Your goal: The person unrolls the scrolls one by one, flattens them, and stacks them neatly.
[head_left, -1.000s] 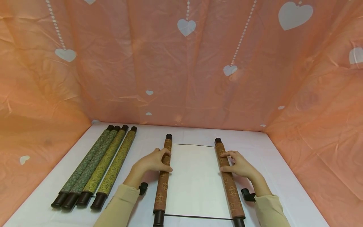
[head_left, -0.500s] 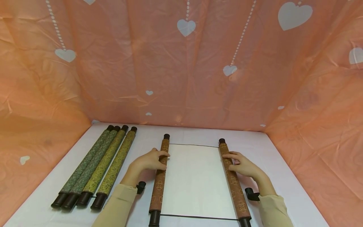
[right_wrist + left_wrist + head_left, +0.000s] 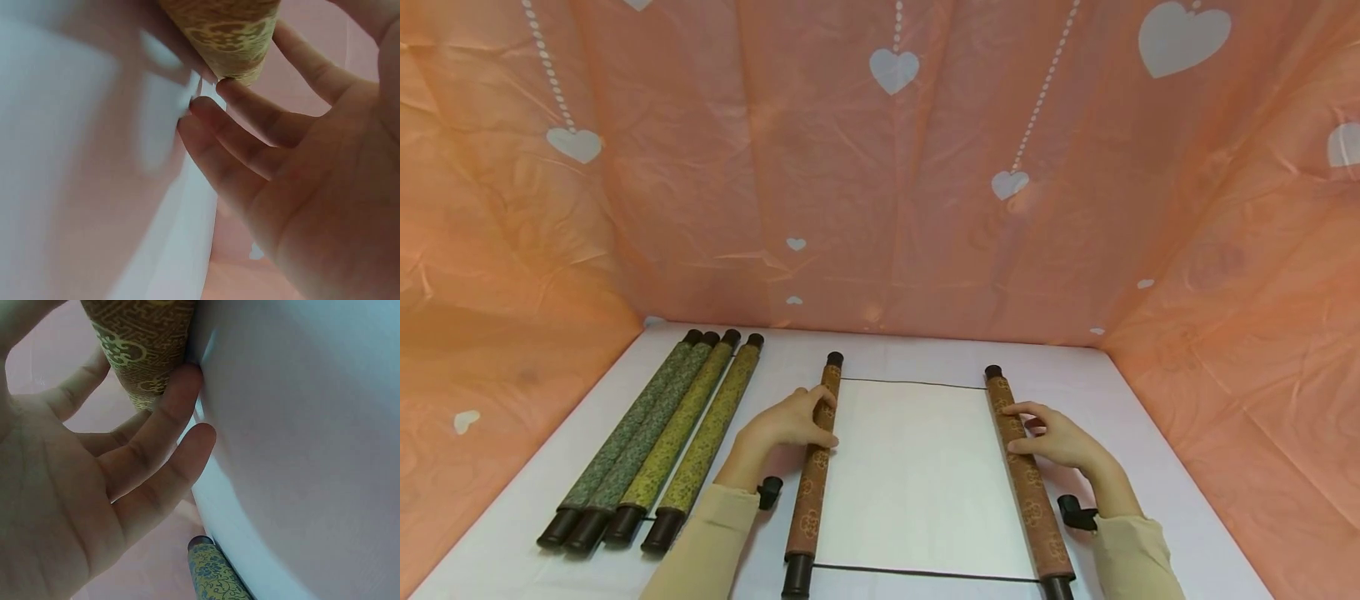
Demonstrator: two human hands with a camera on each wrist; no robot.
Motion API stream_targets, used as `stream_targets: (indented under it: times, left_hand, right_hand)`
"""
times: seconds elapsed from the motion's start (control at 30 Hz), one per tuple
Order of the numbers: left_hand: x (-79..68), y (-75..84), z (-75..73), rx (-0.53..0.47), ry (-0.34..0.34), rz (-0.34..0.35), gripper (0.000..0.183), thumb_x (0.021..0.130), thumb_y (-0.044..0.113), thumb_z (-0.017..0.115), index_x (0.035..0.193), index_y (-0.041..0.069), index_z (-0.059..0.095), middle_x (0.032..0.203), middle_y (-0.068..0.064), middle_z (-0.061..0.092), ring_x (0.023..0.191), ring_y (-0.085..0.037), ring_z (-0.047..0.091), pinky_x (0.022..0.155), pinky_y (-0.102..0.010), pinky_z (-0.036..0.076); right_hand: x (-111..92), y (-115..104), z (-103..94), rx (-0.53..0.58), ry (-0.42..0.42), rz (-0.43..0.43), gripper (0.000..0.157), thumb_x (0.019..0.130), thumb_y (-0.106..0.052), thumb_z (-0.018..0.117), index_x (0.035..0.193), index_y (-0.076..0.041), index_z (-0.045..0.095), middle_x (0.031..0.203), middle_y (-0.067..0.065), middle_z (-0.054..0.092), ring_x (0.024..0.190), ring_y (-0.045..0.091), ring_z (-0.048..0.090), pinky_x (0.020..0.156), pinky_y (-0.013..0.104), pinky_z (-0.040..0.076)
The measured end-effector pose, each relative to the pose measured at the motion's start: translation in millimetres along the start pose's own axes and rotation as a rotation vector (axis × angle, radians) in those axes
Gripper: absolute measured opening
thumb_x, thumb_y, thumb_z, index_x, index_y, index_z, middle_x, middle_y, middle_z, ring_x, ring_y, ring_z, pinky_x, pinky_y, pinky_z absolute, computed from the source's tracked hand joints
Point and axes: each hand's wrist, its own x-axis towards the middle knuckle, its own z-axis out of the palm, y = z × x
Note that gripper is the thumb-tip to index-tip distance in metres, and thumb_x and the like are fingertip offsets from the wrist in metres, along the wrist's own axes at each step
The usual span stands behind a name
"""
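Two brown patterned rollers (image 3: pixel 1029 492) lie apart at the bottom center of the frame, a white sheet (image 3: pixel 917 479) spread between them, as a person's left hand (image 3: pixel 786 421) and right hand (image 3: pixel 1060 437) each grip one between thumb and fingers; the sheet looks light and easily creased, the rollers stiff and likely prone to roll, best held near mid-length

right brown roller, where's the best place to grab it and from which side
I'd probably grip the right brown roller near its patterned middle, from above and its right side, where the right hand is. It's a long cylinder lying on the table; the sheet extends from its left side, and its far knob is narrower, with less to hold.
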Motion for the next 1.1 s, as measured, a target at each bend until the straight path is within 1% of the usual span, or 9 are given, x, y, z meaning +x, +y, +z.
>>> stream_targets:
  times: [0.17, 0.3, 0.4, 0.53, 0.63, 0.73, 0.87, 1.0, 1.1]
  left_hand:
    - [-0.4, -2.9, -2.4, 0.018, -0.019, 0.01, 0.063, 0.083, 0.021, 0.086, 0.14, 0.01, 0.061, 0.133, -0.028, 0.051, 0.107, -0.034, 0.058, 0.09, -0.055, 0.05]
    - [-1.8, -4.6, -5.3, 0.032, -0.038, 0.016, 0.062, 0.085, 0.019, 0.082, 0.143, 0.011, 0.061, 0.142, -0.033, 0.047, 0.117, -0.04, 0.056, 0.095, -0.058, 0.049]
    - [-2.9, -5.2, -7.9, 0.031, -0.051, 0.021, 0.06, 0.085, 0.017, 0.079, 0.142, 0.01, 0.062, 0.143, -0.034, 0.046, 0.12, -0.041, 0.055, 0.096, -0.058, 0.049]
    - [-3.7, -6.8, -9.7, 0.021, -0.047, 0.011, 0.059, 0.085, 0.019, 0.08, 0.141, 0.01, 0.063, 0.144, -0.033, 0.046, 0.12, -0.041, 0.054, 0.096, -0.057, 0.049]
    - [-3.5, -9.2, -9.8, 0.01, -0.026, 0.001, 0.058, 0.085, 0.022, 0.084, 0.138, 0.011, 0.063, 0.144, -0.032, 0.046, 0.122, -0.042, 0.054, 0.095, -0.057, 0.049]
    - [-3.6, -11.5, -10.1, 0.002, -0.009, -0.003, 0.058, 0.085, 0.024, 0.087, 0.136, 0.011, 0.062, 0.146, -0.032, 0.046, 0.126, -0.044, 0.053, 0.095, -0.057, 0.049]
    - [-5.3, -12.9, -11.6, 0.001, -0.006, -0.001, 0.057, 0.085, 0.022, 0.086, 0.135, 0.01, 0.061, 0.147, -0.033, 0.045, 0.131, -0.047, 0.049, 0.096, -0.057, 0.048]
    - [-6.2, -13.7, -14.3, 0.008, -0.017, 0.011, 0.057, 0.086, 0.018, 0.084, 0.138, 0.009, 0.062, 0.149, -0.034, 0.044, 0.137, -0.051, 0.043, 0.1, -0.06, 0.046]
    - [-7.9, -14.5, -16.3, 0.002, -0.031, 0.01, 0.058, 0.087, 0.016, 0.081, 0.14, 0.008, 0.062, 0.151, -0.036, 0.041, 0.139, -0.054, 0.04, 0.101, -0.061, 0.046]
  right_hand:
    - [-0.6, 3.1, -4.1, -0.01, -0.009, 0.0, 0.058, 0.088, -0.011, 0.075, 0.143, -0.001, 0.059, 0.15, 0.032, 0.048, 0.13, 0.055, 0.051, 0.1, 0.061, 0.048]
    - [-0.9, 4.8, -7.3, -0.042, -0.016, 0.019, 0.058, 0.086, -0.01, 0.067, 0.144, -0.005, 0.061, 0.151, 0.031, 0.048, 0.135, 0.054, 0.048, 0.101, 0.057, 0.047]
    - [-2.9, 5.2, -10.3, -0.073, -0.019, 0.022, 0.056, 0.087, -0.011, 0.065, 0.143, -0.006, 0.063, 0.15, 0.029, 0.051, 0.135, 0.051, 0.049, 0.1, 0.053, 0.047]
    - [-6.5, 7.1, -13.8, -0.067, -0.016, 0.04, 0.054, 0.091, -0.016, 0.071, 0.143, -0.006, 0.063, 0.149, 0.03, 0.051, 0.133, 0.049, 0.052, 0.1, 0.053, 0.048]
    - [-7.7, 10.6, -15.5, -0.038, -0.011, 0.032, 0.058, 0.089, -0.021, 0.08, 0.141, -0.003, 0.063, 0.147, 0.031, 0.052, 0.128, 0.047, 0.056, 0.1, 0.053, 0.049]
    - [-8.0, 14.0, -16.6, -0.019, -0.01, -0.009, 0.06, 0.087, -0.02, 0.084, 0.139, 0.0, 0.062, 0.143, 0.03, 0.055, 0.124, 0.045, 0.059, 0.098, 0.051, 0.05]
    - [-10.0, 17.2, -19.0, -0.01, -0.005, -0.052, 0.058, 0.086, -0.015, 0.084, 0.137, 0.003, 0.061, 0.138, 0.029, 0.059, 0.123, 0.045, 0.059, 0.097, 0.049, 0.051]
    - [-13.3, 19.8, -22.8, -0.012, -0.007, -0.051, 0.057, 0.088, -0.012, 0.081, 0.139, 0.004, 0.061, 0.142, 0.03, 0.056, 0.127, 0.048, 0.057, 0.098, 0.046, 0.051]
    - [-14.8, 20.8, -25.2, -0.017, -0.02, -0.04, 0.057, 0.088, -0.011, 0.079, 0.14, 0.004, 0.061, 0.145, 0.032, 0.053, 0.128, 0.048, 0.056, 0.095, 0.041, 0.052]
